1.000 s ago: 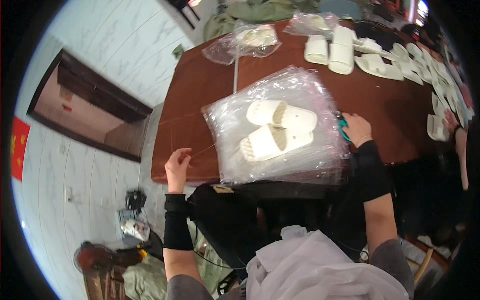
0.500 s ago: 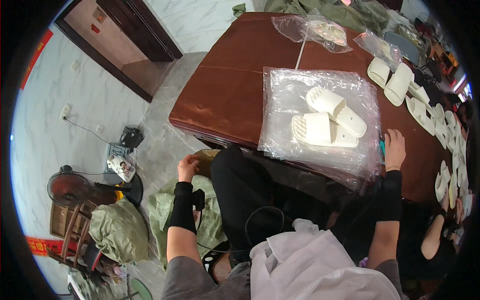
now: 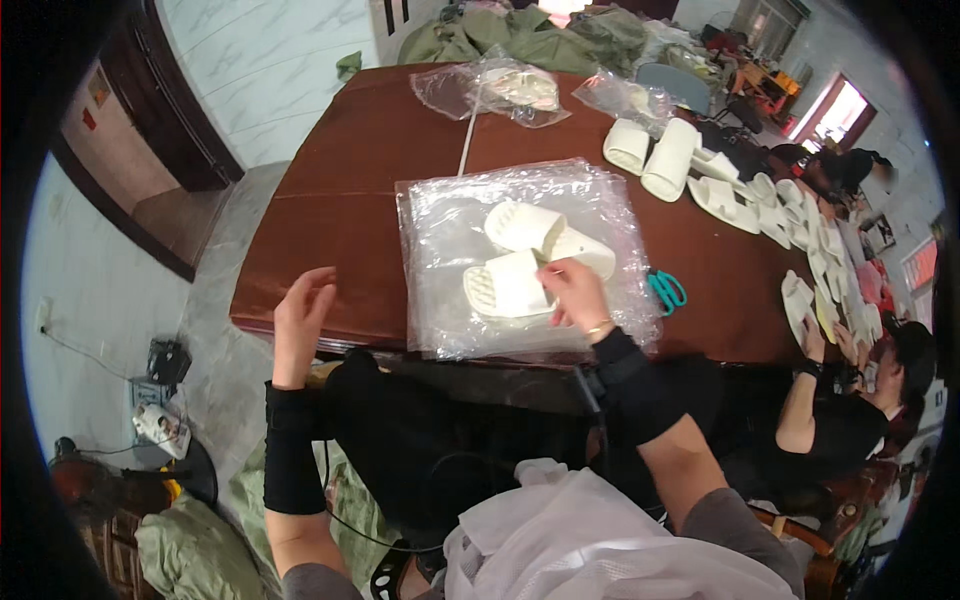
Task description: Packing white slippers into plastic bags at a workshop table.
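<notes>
A pair of cream slide slippers (image 3: 508, 285) lies on a stack of clear plastic bags (image 3: 435, 250) on the brown table, one slipper overlapping the other. My right hand (image 3: 577, 295) is over the heel end of the nearer slipper, its bent fingers apart and close to the strap's edge; whether they touch is unclear. Off to the left, my left hand (image 3: 303, 325) is raised at the table's near edge, fingers loosely curved and apart, holding nothing. Teal-handled scissors (image 3: 667, 292) rest just right of the bags.
More white slippers (image 3: 722, 205) run along the table's right side, where a co-worker (image 3: 840, 400) has hands on some. Bagged slippers (image 3: 520, 88) lie at the far edge. Green sacks (image 3: 560, 40) are heaped beyond the table (image 3: 330, 180); another sack (image 3: 200, 550) is at lower left.
My right hand has left the scissors and come over the slippers. My left hand has risen from below the table edge. The view has swung right.
</notes>
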